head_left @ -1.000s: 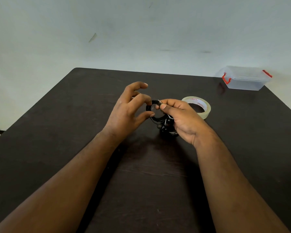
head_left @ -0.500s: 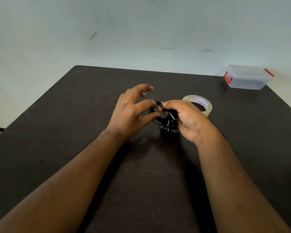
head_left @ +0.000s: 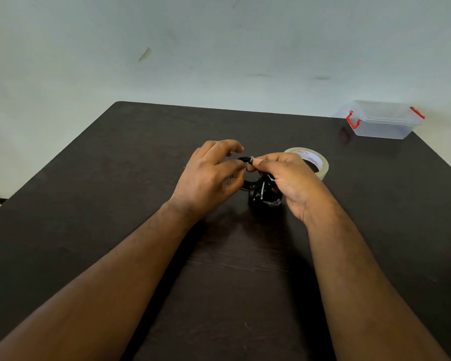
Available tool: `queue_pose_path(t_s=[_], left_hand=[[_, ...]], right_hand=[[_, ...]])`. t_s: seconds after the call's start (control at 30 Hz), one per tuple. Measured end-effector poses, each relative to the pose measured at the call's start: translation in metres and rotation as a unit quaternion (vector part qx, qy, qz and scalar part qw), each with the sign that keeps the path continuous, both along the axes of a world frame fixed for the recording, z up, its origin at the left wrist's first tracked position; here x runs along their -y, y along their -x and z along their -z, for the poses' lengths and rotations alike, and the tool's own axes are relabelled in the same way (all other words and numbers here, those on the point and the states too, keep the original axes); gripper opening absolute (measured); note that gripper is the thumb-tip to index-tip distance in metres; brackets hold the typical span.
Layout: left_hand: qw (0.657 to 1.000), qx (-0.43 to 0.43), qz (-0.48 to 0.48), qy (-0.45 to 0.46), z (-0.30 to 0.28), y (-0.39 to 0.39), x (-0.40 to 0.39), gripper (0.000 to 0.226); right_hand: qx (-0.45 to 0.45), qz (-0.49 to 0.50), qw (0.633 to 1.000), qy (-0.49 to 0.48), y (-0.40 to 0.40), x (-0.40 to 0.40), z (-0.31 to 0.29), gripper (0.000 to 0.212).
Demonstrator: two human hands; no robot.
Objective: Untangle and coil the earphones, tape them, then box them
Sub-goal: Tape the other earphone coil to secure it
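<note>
dark worktop [head_left: 115, 204], pale wall behind; entries near to far. left hand [head_left: 208, 175]: thumb and forefinger pinching the near-left side of the coil, other fingers lifted. right hand [head_left: 284, 175]: fingers curled round the coil's right side, fingertips pinching at its top, apparently pressing tape down. earphones [head_left: 255, 188]: black coil held between both hands, just above the worktop, buds hanging at its near side. tape roll [head_left: 320, 162]: flat, just beyond the right hand. box [head_left: 383, 121]: clear, red clips, lid on, far right corner, well apart; right hand nearer.
</note>
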State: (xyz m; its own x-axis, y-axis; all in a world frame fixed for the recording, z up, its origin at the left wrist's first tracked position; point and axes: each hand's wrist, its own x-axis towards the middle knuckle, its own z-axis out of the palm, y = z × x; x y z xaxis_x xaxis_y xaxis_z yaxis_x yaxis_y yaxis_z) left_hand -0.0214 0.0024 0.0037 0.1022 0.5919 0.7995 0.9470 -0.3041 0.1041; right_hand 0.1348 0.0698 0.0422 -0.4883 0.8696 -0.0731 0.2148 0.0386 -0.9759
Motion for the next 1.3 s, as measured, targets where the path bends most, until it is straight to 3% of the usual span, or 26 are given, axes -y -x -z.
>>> queue_pose_path(t_s=[0.1,0.2,0.33,0.5,0.7,0.77,0.9,0.97,1.07,1.13,1.3], left_hand=[[0.999,0.005,-0.004,0.053,-0.001,-0.001,0.000,0.016],[0.989,0.047,-0.007,0.140,-0.004,0.000,0.000,0.024],[0.960,0.119,0.024,0.253,-0.006,0.006,0.002,0.010],[0.904,0.228,0.046,0.360,-0.016,0.017,0.011,0.023],[0.845,0.325,0.074,0.419,-0.027,0.019,0.019,0.013],[0.837,0.366,0.087,0.398,-0.030,0.015,0.021,0.019],[0.851,0.485,0.038,0.198,-0.033,0.020,0.020,0.016],[0.867,0.466,0.039,0.171,-0.028,0.021,0.020,0.016],[0.914,0.348,0.034,0.207,-0.015,0.008,0.018,0.044],[0.934,0.300,0.008,0.193,-0.009,-0.002,0.014,0.048],[0.935,0.338,-0.017,0.105,0.001,-0.014,0.009,0.031]], right_hand=[[0.087,0.009,0.986,-0.140,0.002,-0.001,0.006,0.012],[0.119,0.036,0.950,-0.288,0.006,0.000,0.012,0.006],[0.147,0.002,0.896,-0.420,0.009,0.001,0.015,0.007],[0.137,-0.113,0.889,-0.422,0.005,-0.003,0.015,0.017],[0.147,-0.117,0.886,-0.424,0.011,-0.002,0.017,0.018],[0.135,-0.100,0.890,-0.424,0.011,-0.002,0.019,0.016],[0.089,-0.037,0.923,-0.372,0.008,-0.006,0.021,0.014],[0.075,-0.007,0.932,-0.355,0.007,-0.006,0.022,0.014],[0.048,0.033,0.937,-0.346,0.008,-0.005,0.021,0.015],[0.052,0.043,0.933,-0.353,0.008,-0.003,0.020,0.016],[0.073,0.037,0.916,-0.394,0.010,-0.002,0.018,0.019]])
